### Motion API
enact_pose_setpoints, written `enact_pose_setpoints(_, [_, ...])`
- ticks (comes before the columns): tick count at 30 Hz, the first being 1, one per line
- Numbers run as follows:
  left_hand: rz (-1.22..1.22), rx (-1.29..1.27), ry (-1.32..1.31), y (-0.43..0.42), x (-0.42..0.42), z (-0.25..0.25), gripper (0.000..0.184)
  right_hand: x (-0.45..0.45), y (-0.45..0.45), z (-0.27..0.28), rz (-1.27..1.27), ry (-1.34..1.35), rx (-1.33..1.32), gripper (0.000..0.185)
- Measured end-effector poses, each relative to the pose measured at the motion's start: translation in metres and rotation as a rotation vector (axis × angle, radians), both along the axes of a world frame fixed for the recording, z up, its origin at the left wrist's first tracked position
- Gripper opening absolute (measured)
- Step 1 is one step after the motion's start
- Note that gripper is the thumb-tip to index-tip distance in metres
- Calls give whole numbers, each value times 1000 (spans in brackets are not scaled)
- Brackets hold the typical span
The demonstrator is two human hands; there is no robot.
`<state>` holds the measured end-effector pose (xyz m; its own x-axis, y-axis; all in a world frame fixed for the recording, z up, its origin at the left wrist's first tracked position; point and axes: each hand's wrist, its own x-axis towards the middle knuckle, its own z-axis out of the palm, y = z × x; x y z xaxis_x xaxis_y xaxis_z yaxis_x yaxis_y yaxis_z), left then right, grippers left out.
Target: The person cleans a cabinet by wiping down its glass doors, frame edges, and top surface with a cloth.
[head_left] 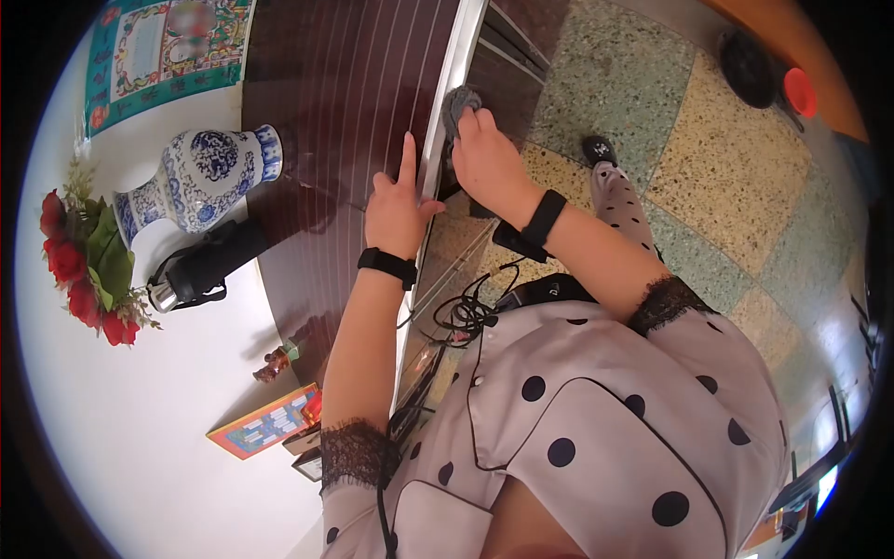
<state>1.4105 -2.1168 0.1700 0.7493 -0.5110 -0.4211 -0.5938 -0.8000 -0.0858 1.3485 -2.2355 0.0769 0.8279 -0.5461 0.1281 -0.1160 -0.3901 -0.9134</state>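
My right hand (486,160) grips a grey cloth (462,110), pressed to the pale metal edge (453,79) of a dark red glossy surface (326,102). Part of the cloth is hidden under the fingers. My left hand (399,203) rests palm down on the same surface beside the edge, with the index finger stretched out and the thumb apart; it holds nothing. Both wrists carry black bands.
On the dark surface stand a blue-and-white vase (209,179) with red flowers (67,261), a black flask (209,265), a small figurine (273,364) and a framed card (265,421). Black cables (466,317) hang near my waist. A black pan (747,70) and red container (799,91) are far right.
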Motion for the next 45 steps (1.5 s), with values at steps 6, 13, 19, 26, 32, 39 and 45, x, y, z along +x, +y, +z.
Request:
enact_pose_setpoints(6, [3,-5,6,0,1,-1,110,-13,17,-3,122,-20,23,39])
enact_pose_setpoints(13, [9,13,-12,-2,0,-2,111,-14,15,-3,88,-37,94,39])
enact_pose_setpoints(19, [-1,0,-30,2,-2,-5,112,-5,1,-10,24,-84,60,38])
enact_pose_setpoints(26, [29,28,-12,-1,0,-4,112,-18,7,-10,102,-103,81,37])
enact_pose_setpoints(32, [21,35,-19,-2,0,-3,112,-20,6,-12,97,-95,71,39])
enact_pose_setpoints(39, [30,36,-20,-3,-2,-3,111,-22,4,-12,85,-79,19,38])
enact_pose_setpoints(45, [32,35,-22,-3,-2,-3,110,-12,-5,-9,85,-78,7,36])
